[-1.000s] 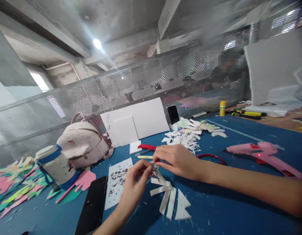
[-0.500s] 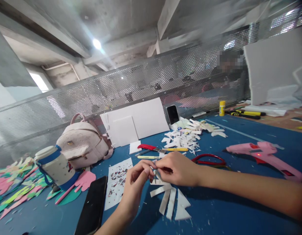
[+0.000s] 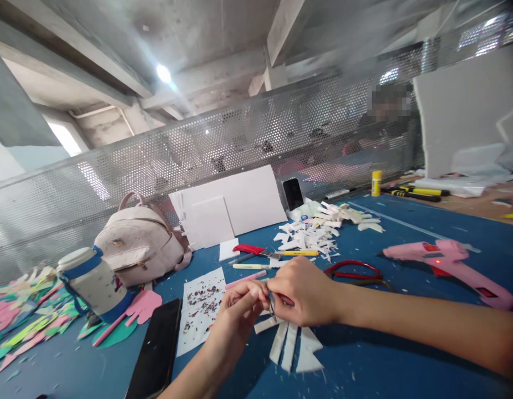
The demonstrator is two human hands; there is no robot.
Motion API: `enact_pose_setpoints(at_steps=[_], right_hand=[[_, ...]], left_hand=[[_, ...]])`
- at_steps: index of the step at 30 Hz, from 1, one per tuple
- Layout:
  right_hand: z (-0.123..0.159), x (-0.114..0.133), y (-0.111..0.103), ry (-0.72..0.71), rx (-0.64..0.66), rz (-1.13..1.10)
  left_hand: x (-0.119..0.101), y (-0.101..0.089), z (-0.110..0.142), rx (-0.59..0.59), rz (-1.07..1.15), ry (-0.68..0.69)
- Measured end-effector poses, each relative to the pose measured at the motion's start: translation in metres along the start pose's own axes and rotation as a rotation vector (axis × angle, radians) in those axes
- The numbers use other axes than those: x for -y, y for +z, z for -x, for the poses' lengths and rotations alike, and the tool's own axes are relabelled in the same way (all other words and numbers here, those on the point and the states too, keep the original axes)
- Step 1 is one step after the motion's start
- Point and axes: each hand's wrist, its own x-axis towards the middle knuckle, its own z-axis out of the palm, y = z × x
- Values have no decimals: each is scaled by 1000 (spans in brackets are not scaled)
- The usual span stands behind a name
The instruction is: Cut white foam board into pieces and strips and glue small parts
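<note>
My left hand point(image 3: 239, 316) and my right hand point(image 3: 300, 291) meet above the blue table point(image 3: 385, 360), fingertips pinched together on a small thin dark object point(image 3: 272, 302) that I cannot make out. Directly beneath them lie several white foam strips and triangles point(image 3: 295, 346) fanned out on the table. A white sheet sprinkled with coloured specks point(image 3: 200, 307) lies just left of my left hand. A pink pencil-like stick point(image 3: 244, 279) shows behind my fingers.
A black phone point(image 3: 156, 349) lies near the front edge. A pink glue gun point(image 3: 447, 260), red-handled scissors point(image 3: 356, 271), pens, a scrap pile point(image 3: 314, 230), white boards point(image 3: 235, 208), a backpack point(image 3: 140, 244), a bottle point(image 3: 92, 282) and coloured cut-outs point(image 3: 19, 316) surround me. A person sits behind the mesh fence.
Both hands have drawn a little nearer to me and lower, staying pinched together. The pens and scissors behind my right hand are now uncovered.
</note>
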Motion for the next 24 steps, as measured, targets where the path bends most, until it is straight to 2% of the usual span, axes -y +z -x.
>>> enact_pose_setpoints(at_steps=[6,10,15,21,24], right_hand=[[0,-9,1,7,-5,86],[-4,-17,-2,36,-13,76],[-3,-15,-1,35,3,21],[-3,-14,-3,14,47,-102],[-5,-8,-11,61,29,-211]], left_hand=[[6,-6,-2,-3,-37,-5],[7,-12,-4,-46,-105,18],[8,-12,-8,-124,-243,121],[13,-8,-9,-68,-339,100],[12,-9,-7,-82,-378,105]])
